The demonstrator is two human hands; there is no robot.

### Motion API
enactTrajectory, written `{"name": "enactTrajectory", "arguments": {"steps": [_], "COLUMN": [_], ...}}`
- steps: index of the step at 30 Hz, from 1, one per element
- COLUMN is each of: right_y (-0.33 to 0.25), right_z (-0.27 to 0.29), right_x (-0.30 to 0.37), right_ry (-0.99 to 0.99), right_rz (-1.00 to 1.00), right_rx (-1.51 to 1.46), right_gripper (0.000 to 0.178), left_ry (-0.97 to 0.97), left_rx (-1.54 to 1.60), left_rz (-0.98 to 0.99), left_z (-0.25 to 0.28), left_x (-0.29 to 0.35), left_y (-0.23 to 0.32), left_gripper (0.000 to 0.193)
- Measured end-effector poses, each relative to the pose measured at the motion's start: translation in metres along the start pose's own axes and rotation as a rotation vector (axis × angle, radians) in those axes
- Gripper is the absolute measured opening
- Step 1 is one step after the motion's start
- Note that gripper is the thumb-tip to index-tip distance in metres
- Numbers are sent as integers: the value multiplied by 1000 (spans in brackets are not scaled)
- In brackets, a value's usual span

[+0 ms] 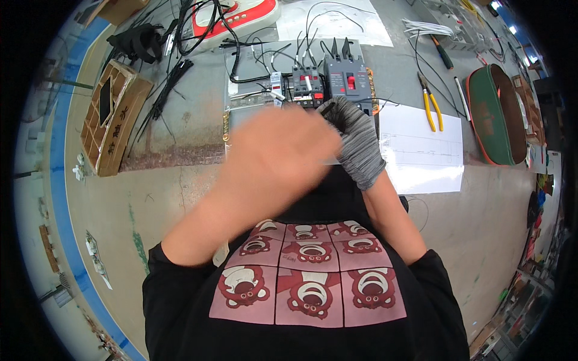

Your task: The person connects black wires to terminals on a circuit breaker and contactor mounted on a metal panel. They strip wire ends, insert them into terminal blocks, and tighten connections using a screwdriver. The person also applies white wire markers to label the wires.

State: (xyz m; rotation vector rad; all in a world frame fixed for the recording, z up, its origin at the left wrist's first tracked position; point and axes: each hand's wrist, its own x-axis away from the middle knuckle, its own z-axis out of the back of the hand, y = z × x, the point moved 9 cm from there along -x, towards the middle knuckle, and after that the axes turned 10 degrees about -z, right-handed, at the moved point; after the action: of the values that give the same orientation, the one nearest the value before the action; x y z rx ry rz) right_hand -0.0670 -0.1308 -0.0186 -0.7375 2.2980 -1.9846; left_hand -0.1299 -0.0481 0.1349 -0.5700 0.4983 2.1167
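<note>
My left hand (280,141), bare and smeared by motion, is raised in front of the near part of a metal mounting plate (245,103). Its fingers cannot be made out. Close beside it, my right hand (356,135) wears a grey knitted glove with dark fingertips. Those fingers are curled at the near edge of a large grey circuit breaker (354,90) with a red switch; what they hold, if anything, is hidden. Left of that breaker sit a smaller breaker (305,77) and a narrow white module (276,81), with black wires rising from them.
Yellow-handled pliers (432,111) lie on a white drawing sheet (415,156) at the right. Farther right are a green pouch (490,120) and a screwdriver (444,54). A wooden divided box (123,120) and bundled black cable ties (161,99) lie left; a red-white device (241,21) stands behind.
</note>
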Motion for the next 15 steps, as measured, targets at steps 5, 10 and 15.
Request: {"name": "enactTrajectory", "arguments": {"steps": [5,10,15], "right_y": [10,7,14], "right_z": [5,12,18], "right_x": [-3,0,-1], "right_ry": [7,-14,-20], "right_rz": [-79,-58,-50], "right_rx": [-136,-154,-75], "right_gripper": [8,9,12], "left_ry": [-167,116,443], "left_rx": [117,488,774], "left_rz": [-31,350,829], "left_z": [-64,-73,-82], "left_x": [28,78,97], "left_y": [36,1,-46], "left_gripper": [13,16,27]}}
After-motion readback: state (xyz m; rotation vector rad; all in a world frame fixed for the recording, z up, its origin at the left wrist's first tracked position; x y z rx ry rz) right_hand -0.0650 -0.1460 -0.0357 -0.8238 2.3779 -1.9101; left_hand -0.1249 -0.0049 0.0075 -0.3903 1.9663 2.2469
